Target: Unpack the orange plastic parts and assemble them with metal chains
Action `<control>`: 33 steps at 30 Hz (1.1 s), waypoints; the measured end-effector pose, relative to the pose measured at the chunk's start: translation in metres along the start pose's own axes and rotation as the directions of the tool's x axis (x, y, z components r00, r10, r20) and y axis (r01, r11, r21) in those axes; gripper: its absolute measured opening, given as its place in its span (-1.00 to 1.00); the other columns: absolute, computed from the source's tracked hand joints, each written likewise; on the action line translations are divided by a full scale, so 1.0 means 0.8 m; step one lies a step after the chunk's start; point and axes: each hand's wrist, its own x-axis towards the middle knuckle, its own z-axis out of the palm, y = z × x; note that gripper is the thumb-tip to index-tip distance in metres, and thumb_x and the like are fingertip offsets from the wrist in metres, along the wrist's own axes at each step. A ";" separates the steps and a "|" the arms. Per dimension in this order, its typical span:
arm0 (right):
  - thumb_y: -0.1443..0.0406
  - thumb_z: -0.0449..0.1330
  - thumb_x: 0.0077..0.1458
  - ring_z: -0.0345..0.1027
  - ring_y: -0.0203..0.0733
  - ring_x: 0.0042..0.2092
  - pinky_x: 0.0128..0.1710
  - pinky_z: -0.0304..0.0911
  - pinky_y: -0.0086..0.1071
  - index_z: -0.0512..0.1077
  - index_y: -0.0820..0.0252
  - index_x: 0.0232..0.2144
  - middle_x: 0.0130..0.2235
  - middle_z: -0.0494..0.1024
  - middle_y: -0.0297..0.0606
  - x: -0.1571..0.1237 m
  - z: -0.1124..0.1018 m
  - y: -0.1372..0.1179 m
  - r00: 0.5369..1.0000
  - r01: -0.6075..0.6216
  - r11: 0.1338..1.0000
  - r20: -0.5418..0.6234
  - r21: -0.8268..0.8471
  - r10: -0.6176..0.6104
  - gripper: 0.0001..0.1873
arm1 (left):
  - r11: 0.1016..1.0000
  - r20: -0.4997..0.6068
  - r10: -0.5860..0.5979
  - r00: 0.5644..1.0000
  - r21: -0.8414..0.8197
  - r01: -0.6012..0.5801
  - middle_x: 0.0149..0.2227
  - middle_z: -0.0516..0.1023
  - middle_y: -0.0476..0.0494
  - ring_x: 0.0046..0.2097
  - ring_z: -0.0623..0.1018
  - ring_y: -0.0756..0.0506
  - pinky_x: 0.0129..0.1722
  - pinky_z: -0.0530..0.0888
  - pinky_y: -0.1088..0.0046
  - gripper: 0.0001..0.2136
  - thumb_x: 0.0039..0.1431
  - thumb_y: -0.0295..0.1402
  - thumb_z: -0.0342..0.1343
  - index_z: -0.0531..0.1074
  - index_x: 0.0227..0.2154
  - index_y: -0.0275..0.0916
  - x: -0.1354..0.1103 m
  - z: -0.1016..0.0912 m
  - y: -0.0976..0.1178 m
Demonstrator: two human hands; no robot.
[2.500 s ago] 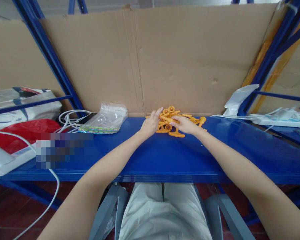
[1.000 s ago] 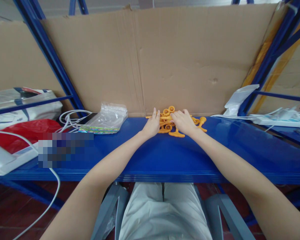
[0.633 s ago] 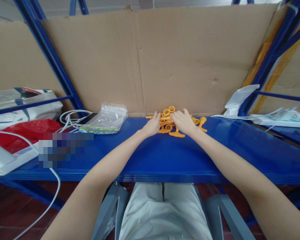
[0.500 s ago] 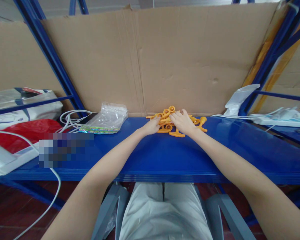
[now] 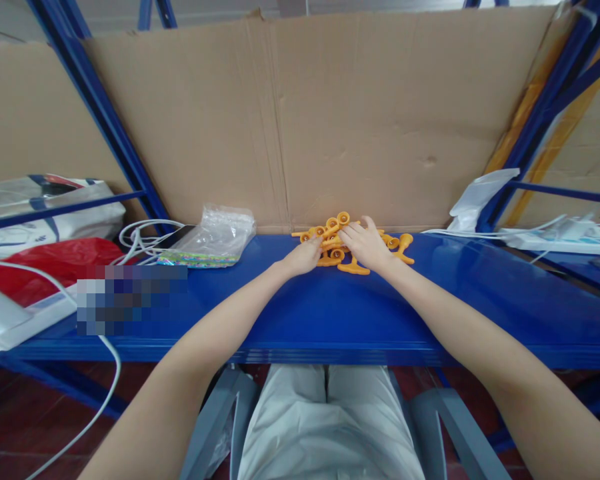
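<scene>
A heap of small orange plastic parts (image 5: 347,244) with ring ends lies at the back of the blue shelf (image 5: 330,313), against the cardboard wall. My left hand (image 5: 303,257) rests on the heap's left side with its fingers curled round some of the parts. On the heap's right side my right hand (image 5: 365,243) lies with its fingers stretched over the parts. Some pieces stick out to the right of that hand.
A clear zip bag (image 5: 215,235) lies left of the heap, with coiled white cables (image 5: 143,237) beyond it. A red bag (image 5: 40,263) and white boxes are at far left. White bags and a power strip (image 5: 555,237) sit at right. Cardboard (image 5: 355,120) backs the shelf.
My left hand's fingers have curled from stretched out to closed over the left parts. My right hand flattened onto the heap and has stayed there. The heap has shifted only slightly.
</scene>
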 end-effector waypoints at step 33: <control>0.47 -0.04 0.27 0.35 0.07 0.03 0.13 -0.05 0.02 0.44 0.32 0.05 -0.07 0.61 0.07 -0.002 -0.009 -0.007 0.994 -0.104 0.992 0.045 0.065 0.101 -0.62 | 0.995 -0.077 -0.097 0.992 0.031 0.100 0.41 0.08 -0.60 0.37 0.31 -0.29 0.27 0.39 0.07 -0.60 0.35 -0.59 -0.19 0.26 0.20 -0.39 -0.007 -0.008 0.023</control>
